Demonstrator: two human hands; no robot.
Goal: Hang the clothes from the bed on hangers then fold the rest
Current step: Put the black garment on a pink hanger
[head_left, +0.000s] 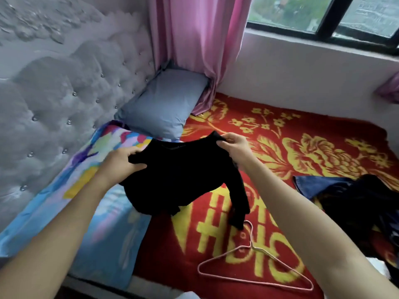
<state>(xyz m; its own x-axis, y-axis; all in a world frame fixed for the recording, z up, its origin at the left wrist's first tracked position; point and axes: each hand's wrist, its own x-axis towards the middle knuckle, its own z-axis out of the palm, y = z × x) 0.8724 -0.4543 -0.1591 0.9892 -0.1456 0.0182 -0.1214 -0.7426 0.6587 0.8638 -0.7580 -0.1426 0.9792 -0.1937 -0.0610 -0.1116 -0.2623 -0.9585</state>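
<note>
Left hand [121, 160] fingers [133, 151] curl over one shoulder of the black top [183, 180], thumb under. Right hand [235, 147] fingers [224, 143] pinch the other shoulder. Top held up off the bed, spread by the shoulders, neckline toward 12 o'clock, sleeve dangling; likely to open it for hanging. Pink hanger [254, 268] lies flat on the red blanket [302, 147] at 5 o'clock of the top, near the sleeve end. Clothes heap [356, 197] waits at 3 o'clock.

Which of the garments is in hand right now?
The black long-sleeved top, gripped at its shoulders by the left hand and right hand; the blue denim garment and dark clothes pile lie untouched at right.
</note>
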